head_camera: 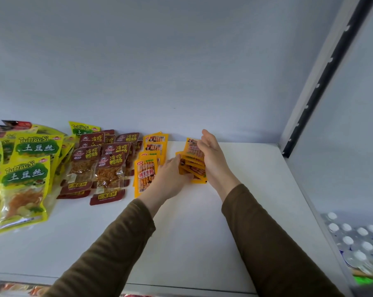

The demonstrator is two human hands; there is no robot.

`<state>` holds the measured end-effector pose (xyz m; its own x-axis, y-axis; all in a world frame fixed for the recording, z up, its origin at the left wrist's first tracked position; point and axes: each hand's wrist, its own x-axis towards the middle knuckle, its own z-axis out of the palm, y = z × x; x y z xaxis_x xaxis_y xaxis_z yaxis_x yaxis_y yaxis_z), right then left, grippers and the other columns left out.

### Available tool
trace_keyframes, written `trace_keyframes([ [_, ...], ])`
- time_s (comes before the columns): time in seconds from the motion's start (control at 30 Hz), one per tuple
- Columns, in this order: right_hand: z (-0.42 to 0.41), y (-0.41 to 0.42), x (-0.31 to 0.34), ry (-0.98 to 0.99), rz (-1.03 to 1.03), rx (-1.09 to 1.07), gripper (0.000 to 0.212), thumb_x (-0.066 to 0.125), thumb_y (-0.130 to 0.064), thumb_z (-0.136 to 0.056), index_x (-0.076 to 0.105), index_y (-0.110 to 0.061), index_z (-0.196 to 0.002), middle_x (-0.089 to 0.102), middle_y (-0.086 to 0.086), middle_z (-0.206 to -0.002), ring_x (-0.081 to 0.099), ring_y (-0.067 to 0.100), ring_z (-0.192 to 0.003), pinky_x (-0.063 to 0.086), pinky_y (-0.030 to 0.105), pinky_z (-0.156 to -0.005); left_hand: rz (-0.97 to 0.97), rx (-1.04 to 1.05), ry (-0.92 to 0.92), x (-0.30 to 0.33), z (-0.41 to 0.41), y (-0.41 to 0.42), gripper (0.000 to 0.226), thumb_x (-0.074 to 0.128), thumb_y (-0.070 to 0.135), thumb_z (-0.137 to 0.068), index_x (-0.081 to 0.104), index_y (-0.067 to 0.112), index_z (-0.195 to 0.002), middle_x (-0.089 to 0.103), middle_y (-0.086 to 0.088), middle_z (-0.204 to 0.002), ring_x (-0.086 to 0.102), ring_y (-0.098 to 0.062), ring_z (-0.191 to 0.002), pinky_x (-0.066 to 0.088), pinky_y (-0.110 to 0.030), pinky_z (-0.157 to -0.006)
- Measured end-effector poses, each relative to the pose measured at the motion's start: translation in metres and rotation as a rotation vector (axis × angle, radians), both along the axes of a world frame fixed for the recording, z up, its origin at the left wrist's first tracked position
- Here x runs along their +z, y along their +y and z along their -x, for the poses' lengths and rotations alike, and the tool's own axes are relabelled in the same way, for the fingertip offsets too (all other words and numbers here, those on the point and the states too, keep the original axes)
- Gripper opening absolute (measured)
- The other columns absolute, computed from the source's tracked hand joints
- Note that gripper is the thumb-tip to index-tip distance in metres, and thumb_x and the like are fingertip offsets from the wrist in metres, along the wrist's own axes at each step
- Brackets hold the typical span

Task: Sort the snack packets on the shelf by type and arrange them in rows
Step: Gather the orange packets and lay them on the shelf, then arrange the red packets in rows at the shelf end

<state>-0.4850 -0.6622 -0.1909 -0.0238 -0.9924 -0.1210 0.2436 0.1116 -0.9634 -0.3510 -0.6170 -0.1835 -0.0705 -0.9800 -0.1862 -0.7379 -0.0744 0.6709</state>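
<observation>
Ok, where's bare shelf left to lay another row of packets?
Bare shelf runs from the orange stack between both hands to the right upright, and along the front edge. The left is crowded: yellow-green, maroon, then orange packets.

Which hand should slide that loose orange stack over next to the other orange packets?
Probably the right hand: it stands edge-on against the far side of the stack, ready to push it toward the orange row. The left hand sits between them, in the way.

two hands [170,179], several yellow-green packets [26,181], several maroon packets [108,172], several orange packets [146,172]
</observation>
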Motion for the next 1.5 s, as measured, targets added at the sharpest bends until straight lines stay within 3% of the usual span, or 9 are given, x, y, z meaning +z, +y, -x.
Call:
trace_keyframes([
  [0.17, 0.008, 0.011, 0.004, 0.061, 0.059, -0.137, 0.041, 0.044, -0.017, -0.106, 0.051, -0.031, -0.144, 0.050, -0.017, -0.137, 0.054, -0.016, -0.109, 0.045, -0.001, -0.065, -0.003, 0.003, 0.029, 0.005, 0.002, 0.010, 0.081, 0.061, 0.042, -0.101, 0.016, 0.021, -0.164, -0.008, -0.006, -0.173, 0.000, -0.027, -0.159, 0.017, -0.044, -0.124],
  [0.23, 0.010, 0.021, 0.007, 0.150, 0.117, -0.171, 0.038, 0.044, -0.015, -0.106, 0.054, -0.029, -0.141, 0.053, -0.018, -0.134, 0.052, -0.026, -0.101, 0.042, -0.004, -0.069, 0.050, 0.010, 0.080, 0.007, 0.000, 0.018, 0.082, 0.061, 0.043, -0.100, 0.015, 0.021, -0.165, -0.001, 0.000, -0.173, 0.002, -0.021, -0.159, 0.016, -0.042, -0.125],
  [0.33, 0.004, 0.041, 0.013, 0.328, 0.222, -0.194, 0.030, 0.046, -0.016, -0.105, 0.060, -0.030, -0.129, 0.060, -0.018, -0.127, 0.057, -0.011, -0.110, 0.049, 0.009, -0.086, 0.147, 0.040, 0.166, 0.012, -0.011, 0.031, 0.085, 0.065, 0.043, -0.098, 0.014, 0.027, -0.164, 0.015, 0.005, -0.171, 0.014, -0.018, -0.157, 0.020, -0.042, -0.124],
  [0.4, -0.004, 0.055, 0.018, 0.457, 0.315, -0.197, 0.025, 0.049, -0.017, -0.104, 0.064, -0.028, -0.121, 0.065, -0.018, -0.117, 0.060, -0.008, -0.106, 0.053, 0.015, -0.083, 0.195, 0.044, 0.156, 0.016, -0.024, 0.040, 0.081, 0.066, 0.042, -0.098, 0.019, 0.029, -0.163, 0.020, 0.006, -0.170, 0.017, -0.017, -0.156, 0.021, -0.041, -0.124],
  [0.47, -0.017, 0.069, 0.024, 0.549, 0.387, -0.150, 0.022, 0.051, -0.017, -0.102, 0.066, -0.025, -0.117, 0.067, -0.013, -0.113, 0.064, -0.003, -0.101, 0.059, 0.027, -0.078, 0.254, 0.037, 0.113, 0.020, -0.041, 0.050, 0.078, 0.065, 0.040, -0.099, 0.021, 0.027, -0.162, 0.024, 0.005, -0.168, 0.019, -0.017, -0.155, 0.021, -0.041, -0.125],
  [0.53, -0.035, 0.082, 0.028, 0.721, 0.462, -0.093, 0.020, 0.056, -0.016, -0.100, 0.068, -0.020, -0.116, 0.065, -0.014, -0.113, 0.062, 0.008, -0.111, 0.054, 0.041, -0.092, 0.332, 0.039, 0.063, 0.023, -0.063, 0.061, 0.075, 0.066, 0.036, -0.099, 0.026, 0.025, -0.161, 0.028, 0.004, -0.166, 0.022, -0.017, -0.153, 0.020, -0.035, -0.122],
  [0.73, -0.115, 0.126, 0.036, 1.100, 0.553, 0.082, 0.021, 0.060, -0.027, -0.097, 0.067, -0.029, -0.117, 0.066, -0.010, -0.121, 0.053, 0.021, -0.116, 0.042, 0.044, -0.099, 0.419, 0.106, -0.140, 0.027, -0.149, 0.109, 0.067, 0.070, 0.029, -0.096, 0.041, 0.017, -0.155, 0.033, -0.003, -0.164, 0.022, -0.023, -0.154, 0.014, -0.033, -0.122],
  [1.2, -0.330, 0.243, 0.043, 1.228, 0.739, 0.244, 0.032, 0.055, -0.042, -0.099, 0.061, -0.030, -0.128, 0.056, -0.010, -0.136, 0.042, 0.018, -0.132, 0.029, 0.040, -0.112, 0.449, 0.307, -0.314, 0.041, -0.398, 0.268, 0.050, 0.067, 0.030, -0.097, 0.054, 0.023, -0.145, 0.048, -0.002, -0.155, 0.034, -0.024, -0.147, 0.022, -0.035, -0.120],
  [1.5, -0.455, 0.246, 0.038, 1.179, 0.780, 0.302, 0.034, 0.055, -0.039, -0.100, 0.054, -0.030, -0.133, 0.055, -0.012, -0.135, 0.040, 0.016, -0.132, 0.033, 0.040, -0.112, 0.355, 0.457, -0.278, 0.031, -0.510, 0.282, 0.052, 0.062, 0.038, -0.100, 0.048, 0.028, -0.150, 0.040, 0.002, -0.161, 0.028, -0.022, -0.151, 0.024, -0.041, -0.122],
])
